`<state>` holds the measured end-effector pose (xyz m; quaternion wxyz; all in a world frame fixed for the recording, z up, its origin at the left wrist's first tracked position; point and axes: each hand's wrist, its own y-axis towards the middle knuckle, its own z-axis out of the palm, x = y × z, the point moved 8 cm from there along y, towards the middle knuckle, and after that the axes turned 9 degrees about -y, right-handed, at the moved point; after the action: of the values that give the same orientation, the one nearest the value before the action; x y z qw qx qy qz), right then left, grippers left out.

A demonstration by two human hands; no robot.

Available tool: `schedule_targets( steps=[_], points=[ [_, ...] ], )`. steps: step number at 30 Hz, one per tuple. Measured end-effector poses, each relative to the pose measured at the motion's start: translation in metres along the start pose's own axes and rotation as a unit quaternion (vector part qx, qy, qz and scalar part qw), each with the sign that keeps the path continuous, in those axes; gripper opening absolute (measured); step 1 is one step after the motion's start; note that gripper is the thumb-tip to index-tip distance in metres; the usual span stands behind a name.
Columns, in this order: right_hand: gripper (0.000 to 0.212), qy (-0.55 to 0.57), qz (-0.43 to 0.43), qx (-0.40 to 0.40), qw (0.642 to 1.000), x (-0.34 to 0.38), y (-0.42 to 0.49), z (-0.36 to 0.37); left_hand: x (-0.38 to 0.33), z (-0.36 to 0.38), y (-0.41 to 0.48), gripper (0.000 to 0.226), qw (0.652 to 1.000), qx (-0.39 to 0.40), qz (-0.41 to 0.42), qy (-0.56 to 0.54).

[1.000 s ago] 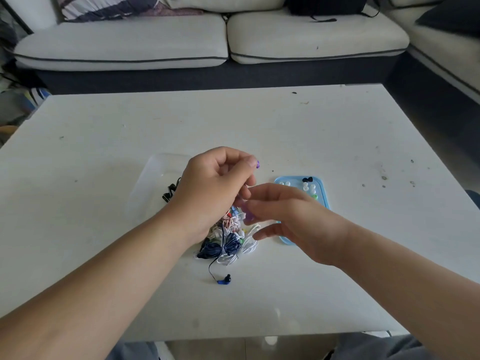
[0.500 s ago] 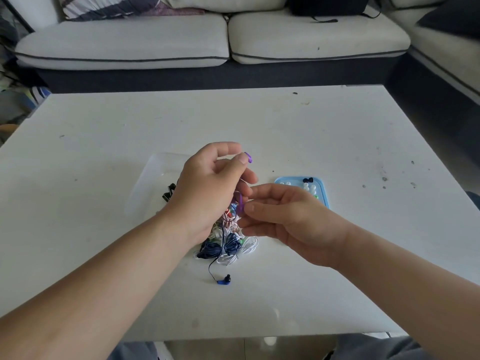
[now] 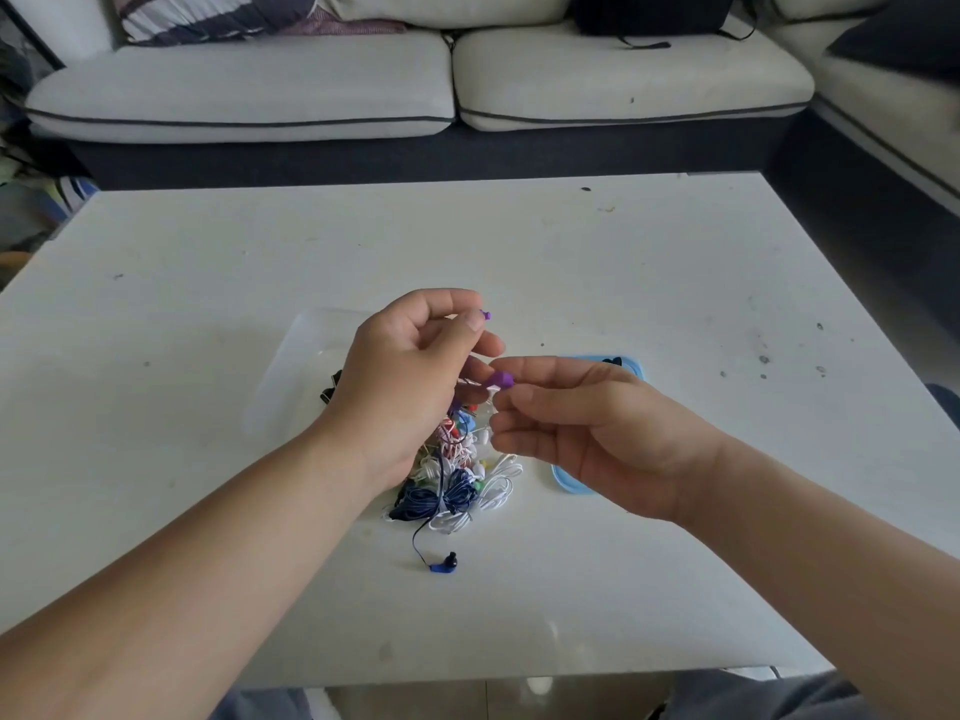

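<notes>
Above a pile of tangled earphones on the white table, my left hand pinches a small purple earbud between thumb and forefinger. My right hand pinches a second purple earbud at its fingertips, just right of the left hand. The pile holds dark blue, white and red cables. One dark blue earbud trails out toward me on its cable. Whatever runs between the two purple buds is hidden by my fingers.
A light blue tray holding small earbud tips lies under my right hand. A clear plastic lid or box sits left of the pile. A sofa runs along the far side and right of the table.
My right hand has turned palm-up and now pinches a purple earbud at its fingertips. My left hand rose slightly, its own purple bud still pinched.
</notes>
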<state>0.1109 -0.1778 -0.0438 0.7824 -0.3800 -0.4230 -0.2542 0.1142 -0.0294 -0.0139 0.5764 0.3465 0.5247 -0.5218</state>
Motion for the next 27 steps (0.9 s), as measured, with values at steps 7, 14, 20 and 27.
schedule_targets(
  steps=[7, 14, 20, 27],
  points=[
    [0.021, -0.014, 0.002, -0.087, 0.996, -0.003, 0.001, -0.021, 0.006, 0.010, -0.007, 0.016, 0.992, 0.060, 0.004, 0.108],
    [0.017, -0.118, -0.023, -0.140, 0.983, 0.002, -0.008, -0.034, 0.011, 0.022, -0.011, 0.007, 0.986, 0.085, 0.027, 0.141],
    [0.009, -0.326, -0.074, -0.221, 0.916, 0.018, -0.028, -0.052, 0.029, 0.042, -0.020, 0.005, 0.983, 0.082, 0.009, 0.163],
    [0.021, -0.312, -0.042, -0.329, 0.890, 0.021, -0.050, -0.115, 0.047, 0.057, -0.026, 0.012, 0.989, 0.081, -0.030, 0.124]
  ],
)
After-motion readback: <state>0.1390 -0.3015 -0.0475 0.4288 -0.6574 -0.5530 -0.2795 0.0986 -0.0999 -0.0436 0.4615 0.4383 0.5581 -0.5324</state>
